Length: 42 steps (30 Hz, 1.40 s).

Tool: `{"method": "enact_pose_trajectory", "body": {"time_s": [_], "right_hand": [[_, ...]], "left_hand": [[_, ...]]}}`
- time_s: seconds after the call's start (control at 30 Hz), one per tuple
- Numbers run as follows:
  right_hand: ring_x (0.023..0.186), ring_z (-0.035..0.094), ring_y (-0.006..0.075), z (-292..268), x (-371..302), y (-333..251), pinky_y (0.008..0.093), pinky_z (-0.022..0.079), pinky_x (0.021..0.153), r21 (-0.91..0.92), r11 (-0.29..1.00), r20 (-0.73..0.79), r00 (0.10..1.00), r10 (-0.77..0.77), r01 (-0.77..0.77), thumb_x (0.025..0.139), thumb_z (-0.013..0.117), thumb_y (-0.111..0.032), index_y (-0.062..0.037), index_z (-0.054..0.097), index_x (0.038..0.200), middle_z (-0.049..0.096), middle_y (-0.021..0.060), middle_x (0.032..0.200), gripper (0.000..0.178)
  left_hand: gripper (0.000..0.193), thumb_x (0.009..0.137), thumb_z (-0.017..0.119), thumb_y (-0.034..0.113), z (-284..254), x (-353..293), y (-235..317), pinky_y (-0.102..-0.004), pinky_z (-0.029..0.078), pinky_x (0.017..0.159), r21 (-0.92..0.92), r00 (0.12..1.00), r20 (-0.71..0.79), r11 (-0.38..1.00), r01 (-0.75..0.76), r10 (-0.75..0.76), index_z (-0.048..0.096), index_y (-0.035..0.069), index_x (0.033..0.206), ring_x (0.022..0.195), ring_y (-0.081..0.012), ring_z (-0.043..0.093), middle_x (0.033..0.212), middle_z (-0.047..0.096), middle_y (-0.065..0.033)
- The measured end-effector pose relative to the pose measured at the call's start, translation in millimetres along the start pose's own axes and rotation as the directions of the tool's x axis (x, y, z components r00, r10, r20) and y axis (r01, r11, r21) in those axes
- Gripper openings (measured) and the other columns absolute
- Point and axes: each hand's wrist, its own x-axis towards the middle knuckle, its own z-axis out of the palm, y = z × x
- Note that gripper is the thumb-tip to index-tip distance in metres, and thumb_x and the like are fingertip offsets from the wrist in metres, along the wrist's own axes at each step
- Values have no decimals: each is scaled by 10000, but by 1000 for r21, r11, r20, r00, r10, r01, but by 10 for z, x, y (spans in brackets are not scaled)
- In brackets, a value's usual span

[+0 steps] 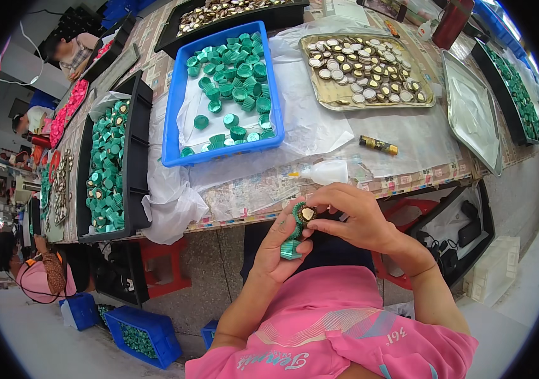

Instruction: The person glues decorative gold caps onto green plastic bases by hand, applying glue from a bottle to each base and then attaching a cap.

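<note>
My left hand (274,249) is closed around a few green foil cups (291,249), with a short stack of them along its fingers. Between both hands, just off the table's near edge, a round dark chocolate (308,215) with a pale, heart-like centre is at the mouth of a cup. The fingertips of my right hand (361,218) pinch the chocolate from the right. Beyond my hands, a blue tray (171,126) contains many loose green foil cups. A metal tray (377,106) of similar chocolates lies to its right.
On the left stands a black crate (137,164) of filled green cups; another black crate (497,82) sits far right. A bare metal tray (474,114), a dark tube with yellow ends (379,145) and a white scoop-like piece (327,171) lie on the table. Other people work at left.
</note>
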Motion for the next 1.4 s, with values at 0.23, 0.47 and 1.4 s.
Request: {"method": "enact_pose_trajectory", "body": {"time_s": [0.23,0.47,1.4], "right_hand": [[817,624,229,-21,-68,-3,324,511,719,-150,988,-10,999,-38,36,715,756,-95,-72,626,1052,623,82,911,361],[879,627,263,-3,-121,80,344,509,736,-219,963,-50,984,-174,159,712,753,-88,-64,637,980,642,91,999,294],[838,604,243,164,-46,212,323,499,709,-251,917,-109,932,-345,310,681,766,-67,-52,663,954,643,77,993,292]], "left_hand": [[482,873,646,200,-21,19,-29,-228,426,558,136,1000,18,990,-23,20,452,119,1307,802,-134,513,1063,535,-38],[482,838,687,158,-16,33,-45,-234,434,552,213,999,10,976,-53,53,489,102,1274,792,-129,539,1007,576,-37],[367,854,657,103,97,-1,-27,-238,450,498,529,958,-66,824,-204,280,548,30,1196,628,-110,555,853,599,-45]]}}
